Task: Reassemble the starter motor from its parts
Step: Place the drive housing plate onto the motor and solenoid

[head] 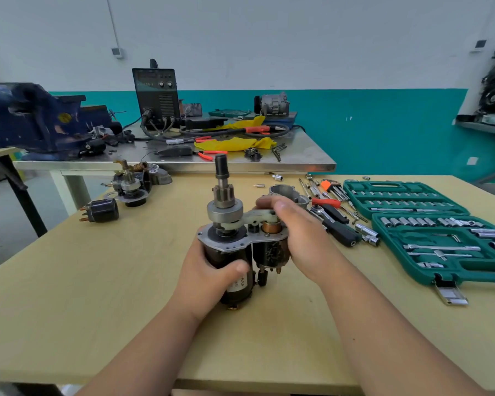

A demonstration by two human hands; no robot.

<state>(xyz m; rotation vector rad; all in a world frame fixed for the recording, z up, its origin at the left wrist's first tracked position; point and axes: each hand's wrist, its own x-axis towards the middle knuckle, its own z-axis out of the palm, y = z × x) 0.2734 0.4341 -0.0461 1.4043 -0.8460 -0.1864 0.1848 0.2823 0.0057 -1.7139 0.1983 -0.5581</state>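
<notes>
A partly built starter motor (235,247) stands upright on the wooden table (97,295), its pinion gear and shaft (222,181) pointing up. My left hand (212,272) grips the black motor body from the left. My right hand (295,232) wraps round the solenoid side, and its fingers press on the pale shift fork lever (257,218) above a copper-coloured plunger (271,227). Behind my right hand lies the grey aluminium nose housing (283,191). A black solenoid (103,210) and a second dismantled starter assembly (132,184) sit at the table's far left.
An open green socket set case (429,224) fills the right side. Ratchets, hex keys and loose sockets (335,212) lie between it and the motor. Behind stands a steel bench (183,161) with a blue vise (32,121), a black welder (157,95), yellow cloth and pliers.
</notes>
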